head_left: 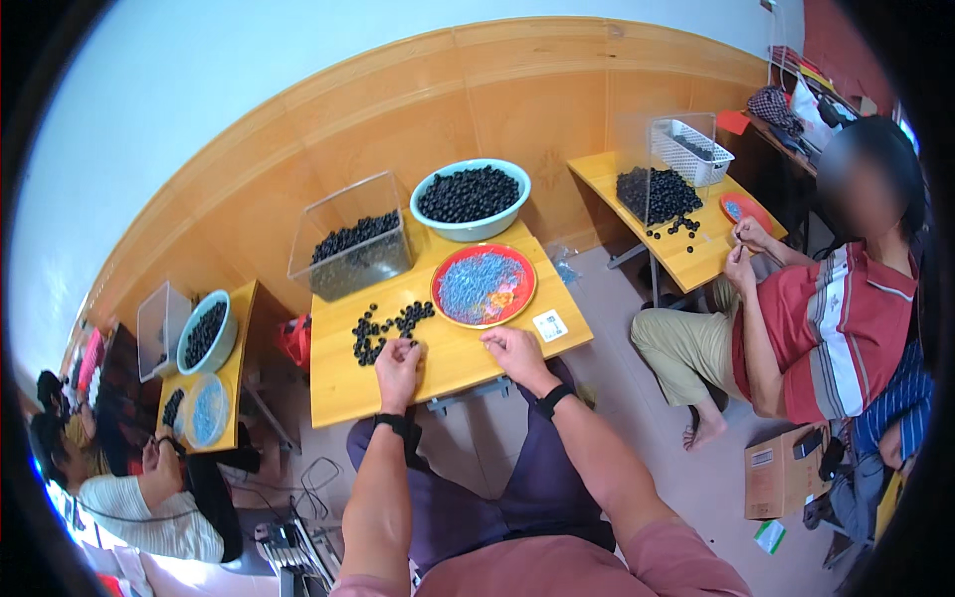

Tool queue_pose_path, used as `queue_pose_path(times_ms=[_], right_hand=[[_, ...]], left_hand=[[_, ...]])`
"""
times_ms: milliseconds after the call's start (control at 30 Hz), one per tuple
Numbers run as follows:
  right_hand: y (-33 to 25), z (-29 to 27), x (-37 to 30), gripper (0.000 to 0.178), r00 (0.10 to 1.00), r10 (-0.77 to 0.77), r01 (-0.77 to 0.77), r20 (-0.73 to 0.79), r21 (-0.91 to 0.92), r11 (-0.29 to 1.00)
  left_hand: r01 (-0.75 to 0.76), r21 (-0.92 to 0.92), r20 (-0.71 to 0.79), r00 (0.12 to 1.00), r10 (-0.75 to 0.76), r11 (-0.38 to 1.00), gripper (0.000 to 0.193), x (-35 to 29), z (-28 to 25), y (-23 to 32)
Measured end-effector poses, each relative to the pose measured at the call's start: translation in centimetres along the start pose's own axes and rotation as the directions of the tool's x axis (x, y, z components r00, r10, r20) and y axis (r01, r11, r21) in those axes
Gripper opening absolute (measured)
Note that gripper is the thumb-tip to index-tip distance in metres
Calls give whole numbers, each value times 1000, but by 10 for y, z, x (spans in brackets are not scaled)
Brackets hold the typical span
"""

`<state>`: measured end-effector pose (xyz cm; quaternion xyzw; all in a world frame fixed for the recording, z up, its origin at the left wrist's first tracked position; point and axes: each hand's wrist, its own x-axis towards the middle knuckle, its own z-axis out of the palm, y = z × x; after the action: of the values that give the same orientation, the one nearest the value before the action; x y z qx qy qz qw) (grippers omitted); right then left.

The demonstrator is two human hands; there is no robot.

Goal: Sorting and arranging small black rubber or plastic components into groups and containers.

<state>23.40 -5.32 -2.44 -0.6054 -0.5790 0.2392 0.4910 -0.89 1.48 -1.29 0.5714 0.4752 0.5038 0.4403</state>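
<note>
On the table (458, 368), black pieces (470, 193) fill a basin (474, 232).

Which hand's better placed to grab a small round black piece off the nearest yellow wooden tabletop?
Left, likely: the left hand is close beside the scattered small round black pieces; the right hand is farther off, near the round red plate.

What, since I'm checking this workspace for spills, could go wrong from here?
The left hand might scatter the loose black pieces beside it, some perhaps off the table. The right hand is close to the red plate, so a bump could spill its small blue pieces. The light-blue basin holds a black heap near its rim; a jolt might send some over.
</note>
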Motion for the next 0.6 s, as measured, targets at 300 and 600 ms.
queue_pose_path(times_ms=[300, 600], right_hand=[[-2, 0, 4, 15, 981, -187, 179, -44, -152, 972], [-1, -2, 3, 14, 997, -56, 54, -61, -27, 998]], left_hand=[[-7, -62, 6, 1000, 7, 998, 15, 3, 6, 3], [-61, -2, 5, 998, 61, 998, 20, 12, 4, -18]])
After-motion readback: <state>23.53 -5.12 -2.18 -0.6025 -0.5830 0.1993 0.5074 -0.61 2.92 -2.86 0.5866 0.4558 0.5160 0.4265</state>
